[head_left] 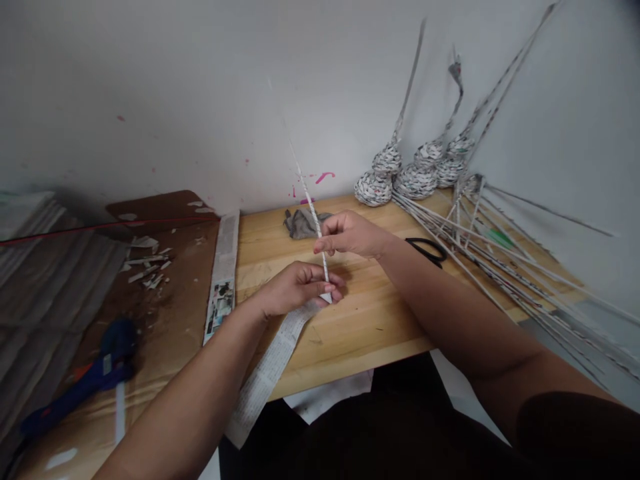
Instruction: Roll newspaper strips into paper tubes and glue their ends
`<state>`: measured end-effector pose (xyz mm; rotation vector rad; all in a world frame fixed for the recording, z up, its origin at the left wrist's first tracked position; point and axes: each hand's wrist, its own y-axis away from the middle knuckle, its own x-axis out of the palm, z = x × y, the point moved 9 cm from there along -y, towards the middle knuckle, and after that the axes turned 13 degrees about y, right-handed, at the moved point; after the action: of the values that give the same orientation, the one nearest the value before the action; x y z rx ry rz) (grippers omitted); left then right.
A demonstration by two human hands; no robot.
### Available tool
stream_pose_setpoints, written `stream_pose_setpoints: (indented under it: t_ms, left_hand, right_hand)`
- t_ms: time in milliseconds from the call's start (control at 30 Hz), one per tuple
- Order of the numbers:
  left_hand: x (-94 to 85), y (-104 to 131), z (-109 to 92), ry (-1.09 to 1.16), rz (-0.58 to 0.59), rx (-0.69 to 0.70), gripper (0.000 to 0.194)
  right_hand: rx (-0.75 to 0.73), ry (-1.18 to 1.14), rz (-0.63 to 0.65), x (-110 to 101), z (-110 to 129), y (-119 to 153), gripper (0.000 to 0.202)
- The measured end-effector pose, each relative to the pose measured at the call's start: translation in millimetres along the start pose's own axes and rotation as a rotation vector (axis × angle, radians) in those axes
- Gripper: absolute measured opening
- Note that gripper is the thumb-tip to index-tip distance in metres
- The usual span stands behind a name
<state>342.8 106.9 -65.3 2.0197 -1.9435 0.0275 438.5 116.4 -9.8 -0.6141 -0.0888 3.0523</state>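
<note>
My left hand [303, 290] pinches the lower end of a thin rolled newspaper stick [309, 195], where an unrolled newspaper strip [277, 357] runs from it down past the front edge of the wooden board. Higher on the same stick, my right hand [347, 235] closes its thumb and fingers round it. The stick leans up and away to the left, its far tip faint against the wall. Behind my right hand lies a crumpled grey cloth [300, 224].
Woven newspaper figures [417, 180] stand by the wall, beside several long paper sticks [480, 260]. Black-handled scissors [427, 252] lie right of my hands. At left are a flat newspaper strip [223, 267], paper scraps [153, 267], a blue glue gun [85, 393] and stacked paper [45, 287].
</note>
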Motion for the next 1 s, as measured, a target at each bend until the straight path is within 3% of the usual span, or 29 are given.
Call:
stream_pose_setpoints:
  t_ms: [100,267,433,633,767,1000]
  left_hand:
    - [-1.6,-0.1,1.0,0.005,0.0,0.007,0.026]
    - [-2.4,0.3,2.2,0.046,0.007,0.011,0.028]
    - [3.1,3.6,3.0,0.032,0.027,-0.059,0.03]
    - [2.7,2.9,3.2,0.033,0.013,-0.065,0.031]
    - [2.0,1.6,2.3,0.03,0.009,-0.047,0.03]
    - [-1.1,1.9,0.8,0.032,-0.007,-0.015,0.028]
  right_hand:
    - [0.009,-0.023,-0.054,-3.8,-0.6,0.0,0.033]
    - [-0.004,-0.048,0.174,13.5,-2.3,1.5,0.029]
    - [-0.03,-0.078,0.043,6.3,-0.2,-2.0,0.027]
    - [0.014,-0.082,0.131,13.6,-0.9,0.6,0.026]
    - [0.019,-0.034,0.017,5.4,-0.3,-1.1,0.026]
    - [-0.014,-0.009,-0.039,4.4,7.5,-0.5,0.033]
